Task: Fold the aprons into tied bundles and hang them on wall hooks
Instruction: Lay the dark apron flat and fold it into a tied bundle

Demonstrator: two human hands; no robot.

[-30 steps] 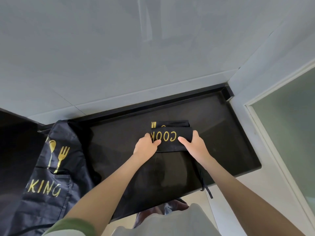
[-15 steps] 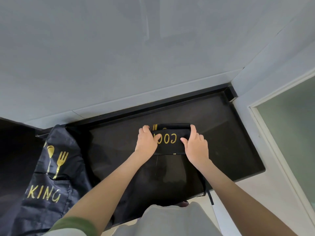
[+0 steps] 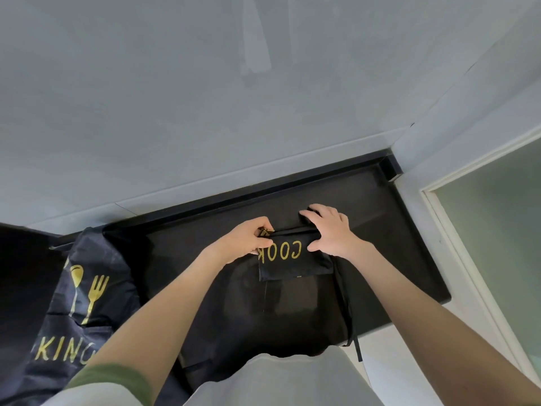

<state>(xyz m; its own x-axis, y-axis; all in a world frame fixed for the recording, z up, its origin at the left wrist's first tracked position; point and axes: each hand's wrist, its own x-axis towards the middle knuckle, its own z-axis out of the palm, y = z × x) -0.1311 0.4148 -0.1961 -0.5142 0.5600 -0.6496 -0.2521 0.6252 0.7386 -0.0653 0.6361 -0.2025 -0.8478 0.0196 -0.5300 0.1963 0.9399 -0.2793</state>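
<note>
Soft even daylight, faint sheen on black countertop (image 3: pixel 409 230), wide-angle bending at edges, mostly sharp.

You had bare counter (image 3: pixel 398 241) open on both sides of the folded apron (image 3: pixel 295 263). The back wall (image 3: pixel 205 112) and its raised black lip (image 3: pixel 263 193) shut off the far side; a second apron (image 3: pixel 85 303) heaped over the left end, the side wall (image 3: pixel 456 136) closed the right.

At centre the left hand (image 3: pixel 247 240) covers part of the last gold letter on the folded apron (image 3: pixel 295 266), its fingertips lost behind the fold. At lower left the second apron (image 3: pixel 85 303) runs off the frame, the start of its gold word hidden in a crease.
</note>
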